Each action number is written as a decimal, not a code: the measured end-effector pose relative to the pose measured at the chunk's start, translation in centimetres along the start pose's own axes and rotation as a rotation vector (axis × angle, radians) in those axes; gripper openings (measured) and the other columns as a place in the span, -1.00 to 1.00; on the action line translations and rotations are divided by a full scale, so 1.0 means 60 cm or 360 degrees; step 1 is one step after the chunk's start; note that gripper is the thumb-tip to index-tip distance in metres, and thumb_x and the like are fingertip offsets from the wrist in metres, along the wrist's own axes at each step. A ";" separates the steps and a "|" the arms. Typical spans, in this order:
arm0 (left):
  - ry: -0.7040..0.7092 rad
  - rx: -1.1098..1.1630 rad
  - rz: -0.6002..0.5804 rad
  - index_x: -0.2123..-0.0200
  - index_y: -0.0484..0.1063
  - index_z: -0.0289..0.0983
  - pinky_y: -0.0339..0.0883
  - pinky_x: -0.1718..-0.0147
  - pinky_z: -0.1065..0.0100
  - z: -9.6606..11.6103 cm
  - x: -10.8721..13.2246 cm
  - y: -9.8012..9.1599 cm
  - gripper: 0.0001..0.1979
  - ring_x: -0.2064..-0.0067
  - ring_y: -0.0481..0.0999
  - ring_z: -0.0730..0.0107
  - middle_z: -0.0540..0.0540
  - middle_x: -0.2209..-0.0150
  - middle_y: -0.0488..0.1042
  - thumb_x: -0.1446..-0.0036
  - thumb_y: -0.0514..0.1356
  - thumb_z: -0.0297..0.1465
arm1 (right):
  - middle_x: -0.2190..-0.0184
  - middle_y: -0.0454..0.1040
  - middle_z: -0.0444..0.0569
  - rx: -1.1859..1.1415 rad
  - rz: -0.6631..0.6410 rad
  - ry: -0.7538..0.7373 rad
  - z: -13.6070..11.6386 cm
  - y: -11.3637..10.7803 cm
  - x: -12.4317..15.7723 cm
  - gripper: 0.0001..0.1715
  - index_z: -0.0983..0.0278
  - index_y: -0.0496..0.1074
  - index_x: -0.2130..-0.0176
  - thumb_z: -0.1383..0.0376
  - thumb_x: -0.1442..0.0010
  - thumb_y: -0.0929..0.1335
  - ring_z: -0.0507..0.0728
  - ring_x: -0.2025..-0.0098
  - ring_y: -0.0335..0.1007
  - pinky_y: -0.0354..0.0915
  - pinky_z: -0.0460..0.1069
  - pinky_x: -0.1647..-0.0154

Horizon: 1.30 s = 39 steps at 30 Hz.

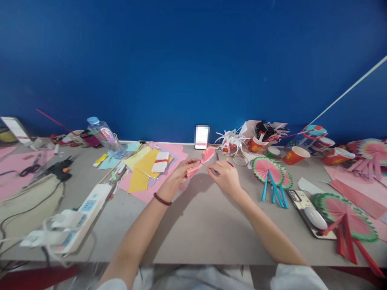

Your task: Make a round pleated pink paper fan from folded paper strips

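Observation:
My left hand (pixel 178 176), with a dark bead bracelet on the wrist, is closed around a pink pleated paper fan (pixel 202 160) that points up and to the right. My right hand (pixel 225 174) is closed just right of the fan, pinching something small and thin that I cannot make out. Both hands hover over the grey table (pixel 199 225) near its middle.
Yellow and pink paper sheets (pixel 148 165) lie left of the hands, with a water bottle (pixel 104 135), a power strip (pixel 81 213) and a glue gun (pixel 60 169) further left. Right: finished paper fans (pixel 272 173), red cups (pixel 294 155), a phone (pixel 308 211). A blue wall stands behind.

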<state>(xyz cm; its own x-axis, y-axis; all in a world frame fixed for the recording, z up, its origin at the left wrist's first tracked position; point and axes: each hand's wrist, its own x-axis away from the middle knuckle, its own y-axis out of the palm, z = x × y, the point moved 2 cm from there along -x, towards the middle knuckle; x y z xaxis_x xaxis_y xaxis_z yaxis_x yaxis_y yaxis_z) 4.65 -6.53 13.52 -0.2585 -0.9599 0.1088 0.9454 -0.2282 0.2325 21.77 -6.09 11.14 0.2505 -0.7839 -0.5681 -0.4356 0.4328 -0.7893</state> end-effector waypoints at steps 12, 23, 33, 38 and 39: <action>-0.0280 -0.0087 0.0032 0.25 0.44 -0.22 0.16 0.45 0.46 -0.023 -0.037 -0.014 -0.70 0.28 0.40 0.43 -0.06 0.26 0.44 0.08 0.33 -0.25 | 0.48 0.45 -0.06 -0.0115 -0.0028 -0.0013 -0.002 -0.002 -0.001 -0.79 0.22 0.51 0.37 0.34 -0.19 0.28 0.07 0.38 0.34 0.12 -0.08 0.38; 0.0067 -0.0123 -0.0080 0.40 0.47 -0.34 0.26 0.28 0.36 -0.075 -0.093 -0.027 -0.73 0.33 0.43 0.40 -0.10 0.37 0.48 0.17 0.37 -0.31 | 0.42 0.45 -0.03 -0.0421 -0.0122 0.0060 -0.018 0.001 0.003 -0.77 0.27 0.49 0.28 0.30 -0.23 0.25 0.05 0.44 0.31 0.16 -0.09 0.40; 0.0043 -0.0240 -0.0047 0.46 0.49 -0.34 0.21 0.35 0.38 -0.052 -0.079 -0.022 -0.80 0.37 0.40 0.40 -0.08 0.43 0.47 0.13 0.33 -0.31 | 0.43 0.46 -0.05 -0.0550 -0.0205 0.0064 -0.011 0.010 0.005 -0.80 0.25 0.50 0.33 0.36 -0.17 0.27 0.03 0.46 0.31 0.17 -0.10 0.41; 0.0002 -0.0116 -0.0033 0.45 0.49 -0.32 0.20 0.33 0.38 -0.039 -0.068 -0.022 -0.80 0.34 0.41 0.40 -0.07 0.40 0.47 0.15 0.34 -0.31 | 0.54 0.33 -0.10 -0.0519 -0.0132 0.0066 -0.001 0.007 0.001 -0.82 0.27 0.48 0.36 0.33 -0.17 0.28 0.03 0.49 0.22 0.12 -0.09 0.43; -0.0012 -0.0103 -0.0019 0.44 0.49 -0.31 0.20 0.32 0.38 -0.035 -0.065 -0.022 -0.79 0.31 0.42 0.38 -0.07 0.38 0.48 0.14 0.35 -0.31 | 0.55 0.30 -0.11 -0.0534 -0.0119 0.0064 0.001 0.006 0.000 -0.83 0.27 0.48 0.36 0.33 -0.16 0.28 0.02 0.50 0.20 0.11 -0.09 0.44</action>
<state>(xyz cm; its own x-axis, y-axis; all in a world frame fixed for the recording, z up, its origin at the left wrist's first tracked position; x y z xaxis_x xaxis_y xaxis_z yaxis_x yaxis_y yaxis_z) 4.82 -2.84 10.74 -0.2711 -0.9558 0.1134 0.9531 -0.2501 0.1707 21.66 -5.92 10.81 0.2609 -0.8278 -0.4967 -0.6792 0.2082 -0.7038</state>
